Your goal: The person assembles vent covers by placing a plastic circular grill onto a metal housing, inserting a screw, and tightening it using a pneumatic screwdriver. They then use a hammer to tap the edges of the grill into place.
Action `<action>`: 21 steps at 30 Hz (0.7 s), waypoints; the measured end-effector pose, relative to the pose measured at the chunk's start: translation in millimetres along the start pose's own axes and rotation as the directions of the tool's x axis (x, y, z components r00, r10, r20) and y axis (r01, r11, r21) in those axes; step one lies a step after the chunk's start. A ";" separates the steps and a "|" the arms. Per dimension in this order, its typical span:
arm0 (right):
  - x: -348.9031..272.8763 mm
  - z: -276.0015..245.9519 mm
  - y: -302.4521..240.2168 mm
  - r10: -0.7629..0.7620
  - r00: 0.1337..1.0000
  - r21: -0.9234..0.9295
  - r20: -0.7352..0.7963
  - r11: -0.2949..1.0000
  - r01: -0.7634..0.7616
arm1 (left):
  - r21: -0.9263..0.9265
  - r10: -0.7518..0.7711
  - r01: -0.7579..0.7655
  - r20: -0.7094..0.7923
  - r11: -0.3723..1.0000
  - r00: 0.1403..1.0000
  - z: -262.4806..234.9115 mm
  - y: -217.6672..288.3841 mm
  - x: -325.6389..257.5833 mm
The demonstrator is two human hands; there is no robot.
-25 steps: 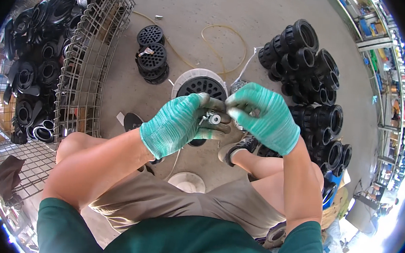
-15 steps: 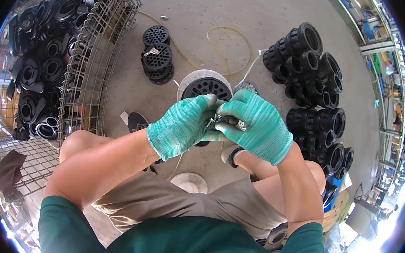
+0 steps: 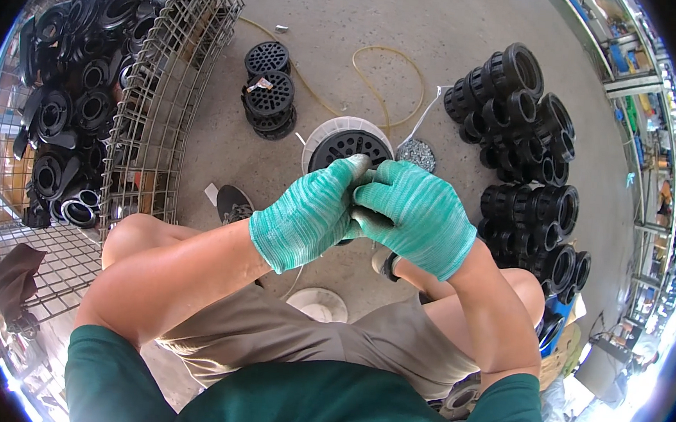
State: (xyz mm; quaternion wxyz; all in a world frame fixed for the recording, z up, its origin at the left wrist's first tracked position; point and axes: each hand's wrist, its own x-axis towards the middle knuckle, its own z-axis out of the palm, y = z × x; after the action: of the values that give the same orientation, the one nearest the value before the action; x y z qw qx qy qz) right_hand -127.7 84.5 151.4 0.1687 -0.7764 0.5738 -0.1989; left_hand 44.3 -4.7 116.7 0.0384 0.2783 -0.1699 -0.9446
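Both my hands wear green-and-white knit gloves with greyish fingertips and meet in front of my knees. My left hand [image 3: 306, 213] is closed, its thumb and fingers pinched against the right hand's fingers; whatever is in its grip is hidden. My right hand [image 3: 420, 217] is curled closed, its fingers covering the small metal screws that showed there half a second ago. Beyond and below them, a round black slotted grate [image 3: 352, 145] lies on a white bucket [image 3: 311, 140]. A round container of small grey metal pieces [image 3: 417, 156] stands on the floor just right of the bucket.
Stacked black grates [image 3: 269, 92] stand at the far left, near a wire cage [image 3: 176, 82] full of black rings [image 3: 94, 108]. Black ribbed pipe fittings [image 3: 530, 205] are piled at the right. A yellowish hose [image 3: 422, 80] loops across the floor. Shelving [image 3: 633, 83] lines the right side.
My right hand has turned and its fingers have closed over the small metal screws, hiding them. Both hands remain together, and the view has shifted slightly, showing more of the metal-piece container.
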 end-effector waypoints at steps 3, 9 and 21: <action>0.3 0.5 2.1 0.045 0.995 0.169 -0.094 0.985 -0.029 | -0.054 0.025 -0.023 0.032 0.998 0.999 -8.3 1.0 0.1; -1.0 -27.7 8.9 0.645 0.764 0.746 -0.010 0.514 -0.423 | 0.088 0.111 -0.119 0.089 0.989 0.990 -5.7 5.1 -3.3; -5.9 -37.2 12.7 0.494 0.846 0.838 0.199 0.362 -0.409 | 0.331 0.169 -0.151 -0.026 0.932 0.985 9.0 9.7 -8.5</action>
State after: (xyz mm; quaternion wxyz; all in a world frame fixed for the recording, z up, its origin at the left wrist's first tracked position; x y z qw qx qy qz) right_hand -158.3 85.3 176.7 0.5520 -0.3909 0.5946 -0.4347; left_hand 46.5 -9.7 131.4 0.0729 0.2912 -0.3454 -0.8891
